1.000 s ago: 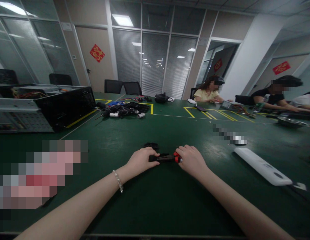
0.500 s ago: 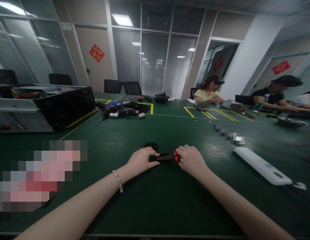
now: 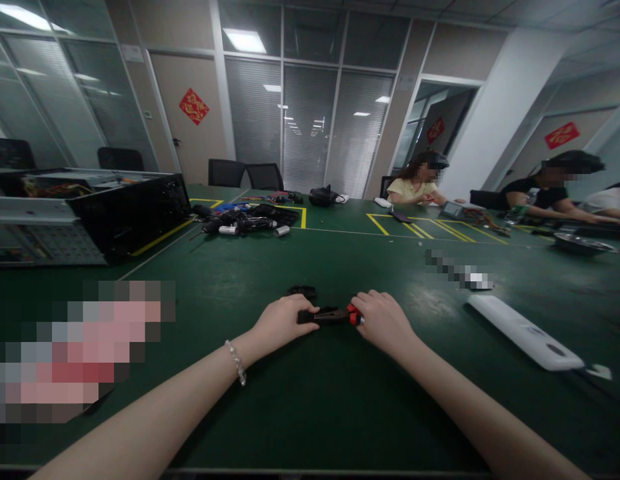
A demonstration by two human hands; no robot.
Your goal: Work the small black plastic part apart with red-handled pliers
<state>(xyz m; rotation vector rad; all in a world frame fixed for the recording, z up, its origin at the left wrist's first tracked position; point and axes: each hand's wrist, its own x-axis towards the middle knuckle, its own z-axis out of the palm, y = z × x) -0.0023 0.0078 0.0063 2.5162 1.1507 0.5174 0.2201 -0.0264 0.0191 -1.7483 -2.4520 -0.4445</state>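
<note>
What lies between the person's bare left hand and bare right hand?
In the head view, red-handled dark metal pliers reach from the right hand to the small black piece in the left hand.

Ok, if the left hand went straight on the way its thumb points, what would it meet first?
Most likely the red-handled pliers in the right hand, just past the black part the left hand holds; exact depth there is unclear.
</note>
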